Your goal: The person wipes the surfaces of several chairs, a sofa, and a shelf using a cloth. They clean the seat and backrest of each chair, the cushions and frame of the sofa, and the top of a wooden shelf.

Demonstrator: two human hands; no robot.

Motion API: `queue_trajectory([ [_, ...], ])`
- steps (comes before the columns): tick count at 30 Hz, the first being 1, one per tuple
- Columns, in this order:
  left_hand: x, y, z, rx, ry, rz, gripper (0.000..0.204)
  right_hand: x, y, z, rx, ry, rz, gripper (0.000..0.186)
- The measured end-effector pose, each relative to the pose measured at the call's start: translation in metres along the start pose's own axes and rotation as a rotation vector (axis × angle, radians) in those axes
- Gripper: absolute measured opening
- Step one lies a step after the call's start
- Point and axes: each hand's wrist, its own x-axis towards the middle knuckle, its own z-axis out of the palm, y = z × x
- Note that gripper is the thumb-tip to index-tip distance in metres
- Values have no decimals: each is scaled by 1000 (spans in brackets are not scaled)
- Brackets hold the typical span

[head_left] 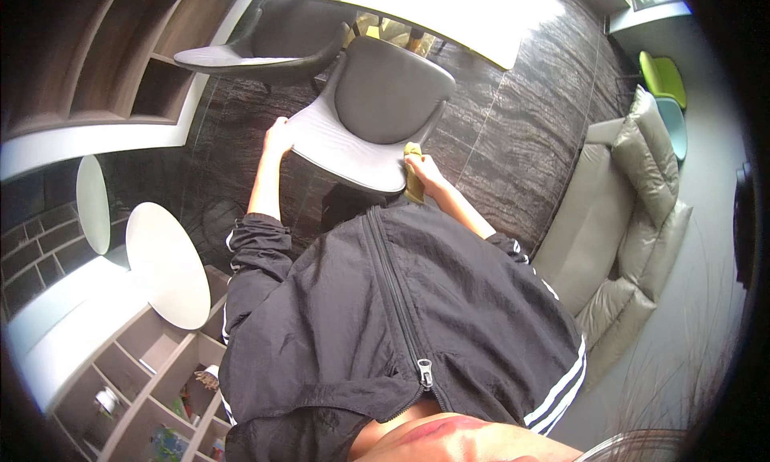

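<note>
A grey chair (pixel 353 151) with a dark padded back stands right in front of me, its light seat turned toward my body. At the seat's left edge, my left hand (pixel 277 136) is closed on the rim. My right hand (pixel 425 170) is at the seat's right front corner. It holds a yellow cloth (pixel 414 188), which hangs down beside the seat and touches its side. The fingers of my right hand are partly hidden by the cloth. My body covers most of the chair's lower part.
A second grey chair (pixel 269 49) stands at the left by a white table (pixel 417 3). A grey sofa (pixel 589 213) lies to the right, with green (pixel 664 79) and light blue (pixel 672 125) chairs beyond. Shelves (pixel 152 85) and round white discs (pixel 167 265) are at the left.
</note>
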Motion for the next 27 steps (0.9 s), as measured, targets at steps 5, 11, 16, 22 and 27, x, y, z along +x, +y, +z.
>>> queue_trajectory([
  [5,28,48,27,228,-340,45,60,35,41,-20,-310,299,92,89],
  [11,86,29,53,-405,-830,-95,57,66,78,-25,-25,495,89,96],
  [16,93,13,82,-840,-1069,-480,41,51,91,-7,780,64,264,54],
  [22,97,15,51,-995,-1072,-643,45,18,54,19,1009,-50,291,44],
  [27,7,68,-39,-971,-963,-17,38,0,72,2,928,85,270,48],
])
